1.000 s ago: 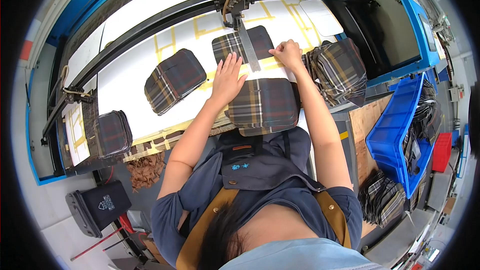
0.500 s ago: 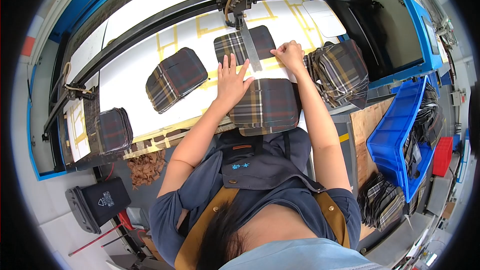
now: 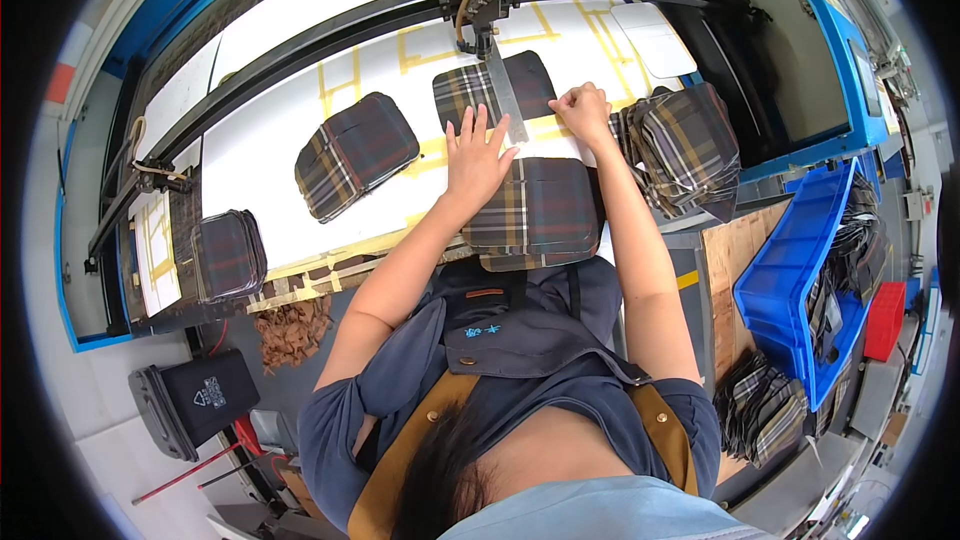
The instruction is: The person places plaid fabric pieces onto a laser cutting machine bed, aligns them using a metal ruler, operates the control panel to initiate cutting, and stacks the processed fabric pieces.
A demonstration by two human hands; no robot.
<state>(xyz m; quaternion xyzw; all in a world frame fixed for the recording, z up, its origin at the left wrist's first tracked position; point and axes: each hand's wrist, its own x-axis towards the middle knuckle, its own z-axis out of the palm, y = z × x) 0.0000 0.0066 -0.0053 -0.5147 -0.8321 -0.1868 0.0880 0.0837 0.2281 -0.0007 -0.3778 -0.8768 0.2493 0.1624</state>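
A plaid fabric piece (image 3: 465,92) lies on the white taped board, with a metal strip (image 3: 506,98) across it under the machine head. My left hand (image 3: 478,162) is open, palm down, fingers spread, its fingertips at the piece's lower edge. At the right edge of the same piece, my right hand (image 3: 585,112) is closed, thumb and forefinger pinched at the corner; the other fingers curl under. Just below my hands sits a stack of plaid pieces (image 3: 535,210), partly behind my right wrist.
Other plaid stacks lie left (image 3: 358,155), far left (image 3: 230,255) and right (image 3: 685,150) on the board. A black gantry rail (image 3: 330,45) spans the machine bed. Beside the machine stand a blue crate (image 3: 785,275) holding plaid pieces and a black bin (image 3: 195,402).
The view has shifted very slightly. Both hands stay at the plaid piece under the metal strip, with hardly any movement.
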